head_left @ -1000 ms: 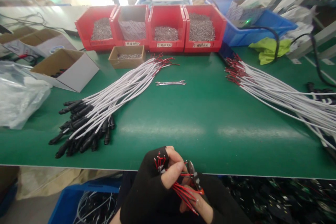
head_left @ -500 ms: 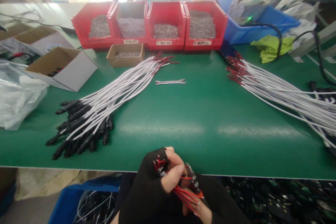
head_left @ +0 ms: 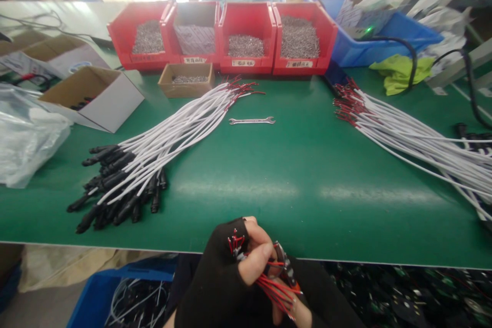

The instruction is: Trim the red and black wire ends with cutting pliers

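At the front edge of the green table, my left hand (head_left: 257,253), in a black fingerless covering, is closed on a bundle of thin red wires (head_left: 274,289). Bare wire tips poke out by its thumb and the other wires fan to the lower right. Close against it, my right hand (head_left: 300,312) is closed around a small hand tool that looks like pliers (head_left: 286,266), with a metal head and black and orange handles. The tool's head sits beside the left fingertips and the red wires. Its jaws are partly hidden by the fingers.
White cables (head_left: 180,125) with black connectors lie at left, more cables (head_left: 415,138) at right. A wrench (head_left: 251,120) lies mid-table. Behind stand red bins (head_left: 246,64) of metal parts, a small cardboard box (head_left: 186,89) and a blue crate (head_left: 346,51). A blue bin (head_left: 90,294) stands below.
Both hands stay together at the table edge with the wires and the tool, nearly unmoved. The whole view has shifted very slightly.
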Available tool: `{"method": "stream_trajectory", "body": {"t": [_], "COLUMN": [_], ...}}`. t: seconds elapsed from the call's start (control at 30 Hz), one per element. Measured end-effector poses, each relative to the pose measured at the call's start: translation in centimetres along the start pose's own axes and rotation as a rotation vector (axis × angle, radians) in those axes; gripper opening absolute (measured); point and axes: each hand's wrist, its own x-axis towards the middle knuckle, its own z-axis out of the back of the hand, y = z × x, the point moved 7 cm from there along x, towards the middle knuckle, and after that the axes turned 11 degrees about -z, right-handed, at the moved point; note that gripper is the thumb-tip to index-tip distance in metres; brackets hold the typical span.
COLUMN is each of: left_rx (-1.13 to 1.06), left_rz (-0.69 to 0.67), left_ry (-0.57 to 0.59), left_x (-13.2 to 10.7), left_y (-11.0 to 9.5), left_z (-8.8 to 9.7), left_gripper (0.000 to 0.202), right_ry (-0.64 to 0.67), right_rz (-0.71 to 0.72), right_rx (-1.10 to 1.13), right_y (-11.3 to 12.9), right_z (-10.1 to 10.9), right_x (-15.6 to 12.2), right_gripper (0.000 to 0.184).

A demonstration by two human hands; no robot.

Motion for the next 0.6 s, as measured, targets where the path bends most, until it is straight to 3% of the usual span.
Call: {"method": "stream_trajectory", "body": {"t": [0.27,0.6], "left_rx": [0.019,-0.012], "left_rz": [-0.004,0.013], "left_ry": [-0.022,0.028], "left_x": [0.01,0.14], "left_y": [0.14,-0.09], "left_z": [0.08,-0.13], "left_gripper": [0.020,0.021], "right_ry": [-0.006,0.105], "right_rz": [0.018,0.025], "right_rx": [0.018,0.001], "right_y": [-0.05,-0.66], "right_z": [-0.05,0.20], "right_x": [0.04,-0.09], "right_gripper": [0.021,0.022]}}
